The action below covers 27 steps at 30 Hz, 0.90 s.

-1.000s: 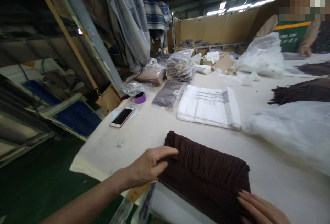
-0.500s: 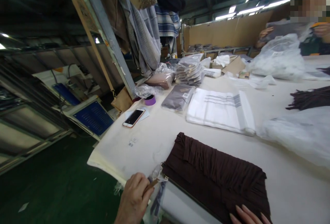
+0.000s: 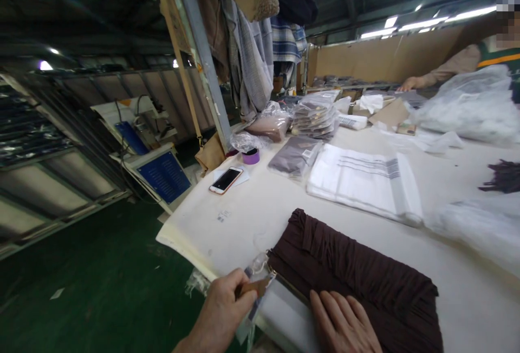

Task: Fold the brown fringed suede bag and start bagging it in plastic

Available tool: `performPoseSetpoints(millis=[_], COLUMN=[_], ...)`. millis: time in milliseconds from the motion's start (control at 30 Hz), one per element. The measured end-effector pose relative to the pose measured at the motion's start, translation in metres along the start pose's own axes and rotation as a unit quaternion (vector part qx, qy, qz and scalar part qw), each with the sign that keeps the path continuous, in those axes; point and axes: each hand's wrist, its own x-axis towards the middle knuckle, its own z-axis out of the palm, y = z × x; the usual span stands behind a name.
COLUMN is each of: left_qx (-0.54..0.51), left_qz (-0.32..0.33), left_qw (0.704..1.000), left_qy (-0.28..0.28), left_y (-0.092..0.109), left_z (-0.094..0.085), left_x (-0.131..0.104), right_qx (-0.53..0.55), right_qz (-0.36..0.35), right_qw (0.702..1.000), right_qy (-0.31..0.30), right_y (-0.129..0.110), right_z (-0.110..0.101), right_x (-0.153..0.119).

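Observation:
A folded dark brown fringed cloth (image 3: 357, 272) lies at the near edge of the cream table (image 3: 252, 217). My right hand (image 3: 345, 326) rests flat on the cloth's near left corner, fingers spread. My left hand (image 3: 223, 312) pinches a small brown card tag (image 3: 254, 287) with a bit of clear plastic (image 3: 259, 262) at the table's edge, just left of the cloth.
A phone (image 3: 226, 180) and purple tape roll (image 3: 251, 156) lie at the table's left. A white plastic bag stack (image 3: 365, 180), bagged grey cloths (image 3: 294, 155) and clear bags (image 3: 467, 106) lie farther back. Another person's hand (image 3: 408, 83) works at the far right. Clothes (image 3: 247, 60) hang above.
My left hand left the cloth's edge and took hold of the tag and plastic at the table's edge. My right hand slid left along the cloth. The view shifted left.

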Motion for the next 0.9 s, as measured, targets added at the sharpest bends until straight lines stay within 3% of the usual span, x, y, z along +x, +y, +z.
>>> performPoseSetpoints(millis=[67,133,267,400,467,600,667,733,833,900], left_qx=[0.004,0.046,0.158,0.209,0.219,0.254,0.255,0.258,0.269,0.268], left_qz=[0.053,0.146,0.265,0.303,0.300,0.285,0.256,0.239,0.265,0.295], left_qw=[0.999,0.988,0.927,0.857,0.857,0.893,0.905,0.907,0.885,0.878], left_qy=[-0.013,0.015,0.212,0.360,0.356,0.238,0.224,0.233,0.272,0.263], left_y=[0.000,-0.004,-0.016,-0.016,-0.006,0.029,0.041,0.041,0.025,0.017], left_z=[0.018,0.045,0.104,0.139,0.145,0.146,0.148,0.154,0.164,0.168], left_x=[-0.007,-0.016,-0.023,-0.007,0.006,0.026,0.028,0.025,0.016,0.014], right_qx=[-0.003,0.000,0.038,0.068,0.072,0.048,0.035,0.027,0.025,0.026], right_qz=[-0.018,-0.015,0.016,0.008,0.000,-0.034,-0.056,-0.070,-0.076,-0.077], right_qw=[1.000,1.000,0.999,0.998,0.997,0.998,0.998,0.997,0.997,0.997], right_qy=[0.000,0.007,0.004,-0.008,0.006,0.008,-0.011,-0.020,-0.016,-0.015], right_y=[-0.001,-0.001,0.005,0.016,0.020,0.026,0.029,0.031,0.033,0.034], right_z=[0.002,0.005,0.012,0.013,0.012,0.004,-0.001,-0.003,-0.004,-0.004], right_x=[0.002,0.003,0.006,0.012,0.017,0.029,0.033,0.035,0.036,0.036])
